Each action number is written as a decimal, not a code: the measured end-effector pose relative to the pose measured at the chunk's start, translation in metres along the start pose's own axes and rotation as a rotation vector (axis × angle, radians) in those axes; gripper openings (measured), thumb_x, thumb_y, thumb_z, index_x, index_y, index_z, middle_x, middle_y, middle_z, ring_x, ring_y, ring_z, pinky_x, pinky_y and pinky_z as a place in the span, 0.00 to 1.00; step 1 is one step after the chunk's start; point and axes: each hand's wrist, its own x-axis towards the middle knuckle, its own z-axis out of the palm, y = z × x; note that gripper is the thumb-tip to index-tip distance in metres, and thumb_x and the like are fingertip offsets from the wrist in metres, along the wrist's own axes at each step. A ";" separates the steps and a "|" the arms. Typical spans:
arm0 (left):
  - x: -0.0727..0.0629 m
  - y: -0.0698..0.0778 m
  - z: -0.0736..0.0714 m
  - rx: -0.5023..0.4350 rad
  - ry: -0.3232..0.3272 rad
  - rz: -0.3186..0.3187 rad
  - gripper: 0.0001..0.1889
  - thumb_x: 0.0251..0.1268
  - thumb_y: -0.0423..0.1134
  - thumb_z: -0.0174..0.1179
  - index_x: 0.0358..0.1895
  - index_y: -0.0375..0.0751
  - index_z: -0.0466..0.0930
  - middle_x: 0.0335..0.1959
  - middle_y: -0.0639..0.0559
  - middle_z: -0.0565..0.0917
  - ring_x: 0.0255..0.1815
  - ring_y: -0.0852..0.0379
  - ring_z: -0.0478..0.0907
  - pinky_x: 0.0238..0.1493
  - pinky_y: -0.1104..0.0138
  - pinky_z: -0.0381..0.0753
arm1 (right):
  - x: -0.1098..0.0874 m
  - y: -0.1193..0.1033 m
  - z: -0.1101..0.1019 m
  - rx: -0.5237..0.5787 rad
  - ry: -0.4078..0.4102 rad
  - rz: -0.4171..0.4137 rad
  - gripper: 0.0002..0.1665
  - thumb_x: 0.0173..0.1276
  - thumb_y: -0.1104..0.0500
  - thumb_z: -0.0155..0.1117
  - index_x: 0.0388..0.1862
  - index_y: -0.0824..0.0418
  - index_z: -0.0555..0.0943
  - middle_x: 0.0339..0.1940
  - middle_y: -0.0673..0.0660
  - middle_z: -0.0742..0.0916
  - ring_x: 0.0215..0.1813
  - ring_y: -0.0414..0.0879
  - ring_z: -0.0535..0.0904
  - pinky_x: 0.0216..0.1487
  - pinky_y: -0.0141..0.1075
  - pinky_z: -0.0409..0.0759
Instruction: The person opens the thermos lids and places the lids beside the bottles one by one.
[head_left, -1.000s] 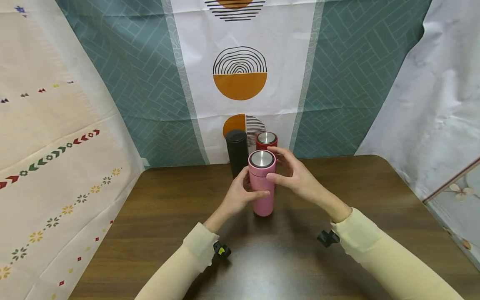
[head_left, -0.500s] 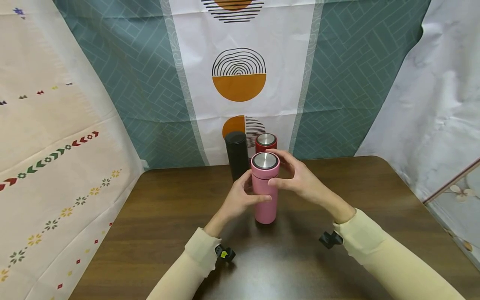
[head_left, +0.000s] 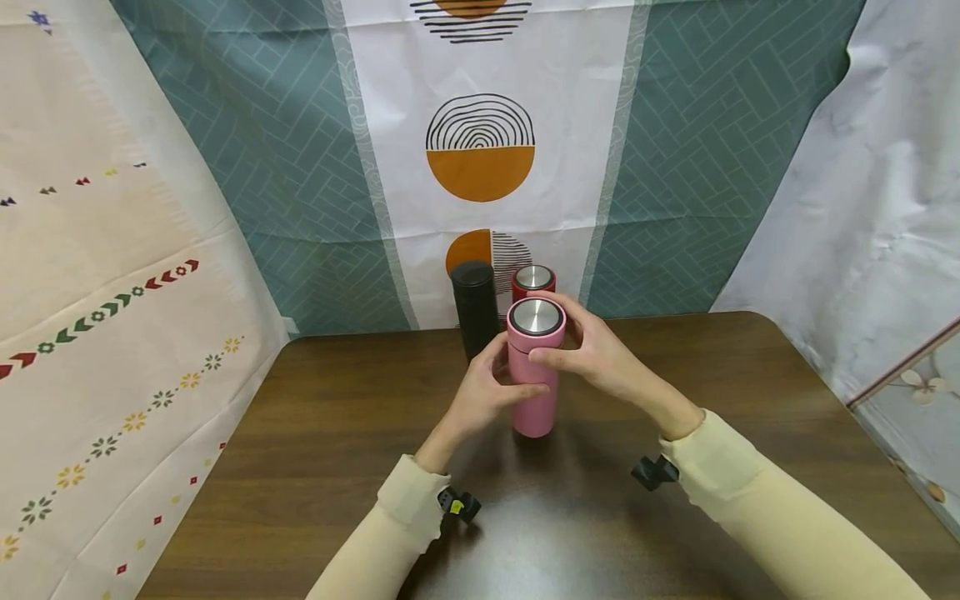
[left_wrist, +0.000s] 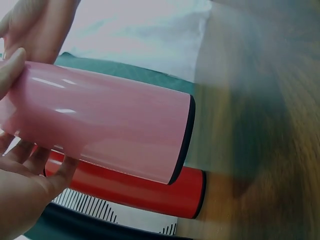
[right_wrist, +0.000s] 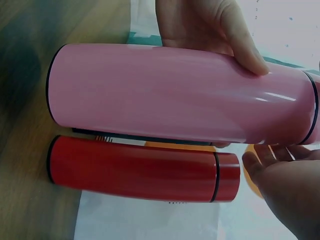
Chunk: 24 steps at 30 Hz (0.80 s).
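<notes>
A pink thermos bottle (head_left: 534,396) with a steel-topped lid (head_left: 537,317) stands upright between both hands, near the middle of the table. My left hand (head_left: 483,392) grips its body from the left, with the thumb lying across the front. From the right, my right hand (head_left: 588,350) holds the upper part, thumb in front just below the lid seam and fingers reaching behind. In the left wrist view, the pink bottle's black-edged base (left_wrist: 185,140) shows close to the table. The right wrist view shows the right fingers (right_wrist: 272,160) at the lid end, next to a red thermos (right_wrist: 140,170).
Behind the pink bottle stands the red thermos with a steel top (head_left: 534,277), partly hidden. A tall black bottle (head_left: 476,308) stands to its left. The brown wooden table (head_left: 337,417) backs onto a patterned hanging cloth (head_left: 300,167).
The pink thermos has shifted slightly to the right, with the left hand moving along. The right hand keeps its hold near the top. The red and black bottles stay in place.
</notes>
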 end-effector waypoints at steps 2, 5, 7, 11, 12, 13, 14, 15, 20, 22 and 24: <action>0.000 0.000 0.002 -0.015 -0.004 0.001 0.39 0.61 0.38 0.75 0.75 0.51 0.68 0.69 0.52 0.77 0.66 0.50 0.76 0.68 0.47 0.75 | 0.000 0.000 0.000 0.000 0.003 0.006 0.47 0.64 0.52 0.78 0.78 0.58 0.67 0.66 0.58 0.80 0.65 0.51 0.77 0.65 0.40 0.78; 0.001 0.000 0.004 -0.024 0.001 0.005 0.38 0.61 0.37 0.75 0.75 0.51 0.69 0.68 0.52 0.78 0.65 0.49 0.77 0.67 0.48 0.76 | 0.001 -0.001 0.001 -0.015 0.012 0.010 0.45 0.65 0.52 0.77 0.77 0.59 0.68 0.65 0.58 0.81 0.64 0.51 0.78 0.64 0.39 0.79; 0.001 0.000 0.005 -0.031 0.007 0.009 0.38 0.61 0.36 0.74 0.75 0.50 0.69 0.68 0.51 0.78 0.64 0.49 0.78 0.66 0.47 0.77 | 0.002 -0.002 0.001 -0.027 0.020 0.004 0.43 0.65 0.52 0.77 0.75 0.59 0.70 0.64 0.58 0.81 0.63 0.51 0.79 0.64 0.40 0.79; 0.001 0.000 0.005 -0.032 0.010 0.003 0.38 0.61 0.35 0.74 0.75 0.50 0.68 0.68 0.51 0.78 0.64 0.49 0.78 0.66 0.45 0.76 | 0.003 -0.003 0.001 -0.048 0.035 -0.013 0.39 0.65 0.55 0.77 0.72 0.60 0.74 0.62 0.57 0.83 0.61 0.51 0.80 0.63 0.41 0.80; 0.001 0.000 0.004 -0.033 0.008 0.001 0.38 0.61 0.35 0.74 0.75 0.50 0.68 0.68 0.51 0.78 0.64 0.49 0.78 0.67 0.45 0.76 | 0.003 -0.003 0.001 -0.054 0.040 -0.017 0.38 0.64 0.56 0.77 0.72 0.60 0.75 0.62 0.56 0.84 0.60 0.51 0.80 0.62 0.41 0.80; 0.001 0.000 0.004 -0.029 0.006 0.000 0.38 0.61 0.35 0.74 0.75 0.50 0.68 0.68 0.51 0.77 0.64 0.49 0.77 0.67 0.44 0.75 | 0.004 -0.003 0.001 -0.061 0.047 -0.021 0.37 0.64 0.56 0.78 0.71 0.60 0.75 0.61 0.56 0.84 0.59 0.51 0.81 0.61 0.40 0.81; 0.001 0.000 0.003 -0.032 0.003 0.000 0.39 0.62 0.36 0.74 0.75 0.50 0.68 0.68 0.51 0.77 0.65 0.49 0.77 0.67 0.44 0.75 | 0.004 -0.003 0.001 -0.067 0.054 -0.025 0.37 0.64 0.57 0.78 0.71 0.60 0.76 0.60 0.56 0.84 0.59 0.51 0.81 0.60 0.38 0.81; 0.001 0.000 0.003 -0.035 -0.001 0.001 0.39 0.62 0.36 0.74 0.75 0.50 0.67 0.68 0.51 0.77 0.65 0.49 0.77 0.67 0.45 0.75 | 0.004 -0.003 0.001 -0.072 0.062 -0.030 0.37 0.64 0.57 0.78 0.70 0.60 0.76 0.60 0.56 0.84 0.58 0.51 0.81 0.60 0.37 0.81; 0.002 -0.004 0.003 -0.052 -0.031 0.012 0.39 0.63 0.37 0.74 0.77 0.51 0.66 0.69 0.51 0.76 0.65 0.50 0.77 0.67 0.52 0.77 | 0.004 -0.001 0.003 -0.085 0.103 -0.040 0.36 0.63 0.58 0.78 0.69 0.59 0.78 0.59 0.55 0.85 0.57 0.51 0.81 0.58 0.35 0.81; 0.002 -0.006 0.003 -0.056 -0.044 0.012 0.40 0.63 0.37 0.74 0.77 0.52 0.65 0.69 0.52 0.76 0.65 0.51 0.77 0.67 0.53 0.77 | 0.004 -0.001 0.004 -0.085 0.114 -0.041 0.35 0.62 0.58 0.78 0.69 0.59 0.78 0.59 0.54 0.84 0.57 0.51 0.81 0.57 0.35 0.81; 0.001 -0.007 0.002 -0.070 -0.060 0.009 0.41 0.63 0.37 0.74 0.77 0.53 0.64 0.70 0.52 0.75 0.65 0.51 0.76 0.67 0.53 0.77 | 0.004 0.000 0.006 -0.084 0.130 -0.047 0.35 0.62 0.58 0.79 0.69 0.58 0.78 0.58 0.54 0.85 0.56 0.50 0.82 0.57 0.34 0.81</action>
